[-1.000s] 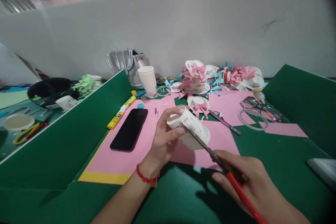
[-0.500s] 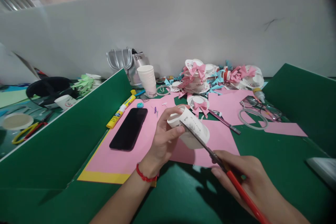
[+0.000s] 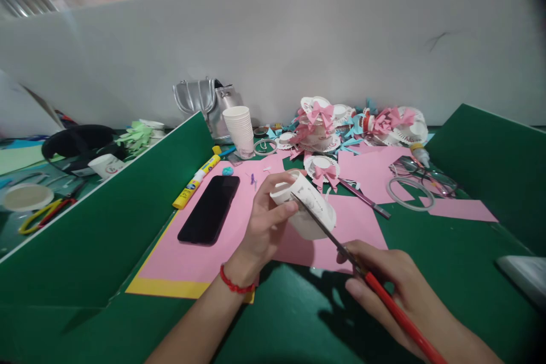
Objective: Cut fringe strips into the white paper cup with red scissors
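My left hand (image 3: pixel 267 216), with a red bracelet at the wrist, grips a white paper cup (image 3: pixel 313 213) by its rim end. The cup is tilted on its side above pink paper (image 3: pixel 362 227). My right hand (image 3: pixel 384 278) is closed around the red-handled scissors (image 3: pixel 396 310). Their dark blades point up and left and lie against the cup's side, near my left thumb. Whether the blade tips pass inside the cup is hard to tell.
A black phone (image 3: pixel 209 209) and a yellow glue stick (image 3: pixel 196 182) lie at left. Stacked paper cups (image 3: pixel 239 131) stand behind. Small paper hats with bows (image 3: pixel 319 125) crowd the back. Glasses (image 3: pixel 443 182) lie at right. Green dividers (image 3: pixel 128 210) flank the workspace.
The cup and both hands have shifted slightly left. My right hand's fingers have moved a little on the scissors, which still rest at the cup.
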`<state>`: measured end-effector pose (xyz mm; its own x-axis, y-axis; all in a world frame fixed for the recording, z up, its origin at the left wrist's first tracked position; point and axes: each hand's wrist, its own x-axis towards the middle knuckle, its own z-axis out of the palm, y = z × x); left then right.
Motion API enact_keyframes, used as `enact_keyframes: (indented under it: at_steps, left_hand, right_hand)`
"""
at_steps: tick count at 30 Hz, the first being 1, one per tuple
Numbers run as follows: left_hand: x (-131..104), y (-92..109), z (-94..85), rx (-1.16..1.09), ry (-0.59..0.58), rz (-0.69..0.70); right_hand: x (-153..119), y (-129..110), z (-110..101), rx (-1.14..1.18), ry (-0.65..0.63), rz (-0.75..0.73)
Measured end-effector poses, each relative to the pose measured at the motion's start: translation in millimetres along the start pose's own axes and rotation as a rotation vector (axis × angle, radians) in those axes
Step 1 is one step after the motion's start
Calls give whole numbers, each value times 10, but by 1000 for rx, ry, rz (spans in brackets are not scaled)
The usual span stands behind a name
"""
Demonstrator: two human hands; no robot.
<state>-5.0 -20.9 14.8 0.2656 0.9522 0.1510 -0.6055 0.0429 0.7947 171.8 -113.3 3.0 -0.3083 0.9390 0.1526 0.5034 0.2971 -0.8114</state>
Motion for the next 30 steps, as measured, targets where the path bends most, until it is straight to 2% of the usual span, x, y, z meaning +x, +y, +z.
enact_keyframes:
  at_steps: [3, 7, 11, 17, 26, 30]
  left_hand:
    - [17, 27, -26, 7, 53, 0]
    - [37, 85, -37, -26, 130, 1]
    - [44, 125, -17, -58, 169, 26]
    - [52, 101, -38, -25, 156, 6]
    - [44, 94, -63, 28, 127, 0]
    - [31, 80, -40, 40, 91, 2]
  right_hand:
    - [19, -75, -78, 34, -44, -43]
    - [-12, -83, -179, 89, -92, 50]
    - [-73, 37, -187, 182, -125, 125]
    - [-80, 160, -71, 342, -128, 69]
    - [4, 77, -84, 344, -59, 68]
    - [0, -58, -135, 346, -45, 139]
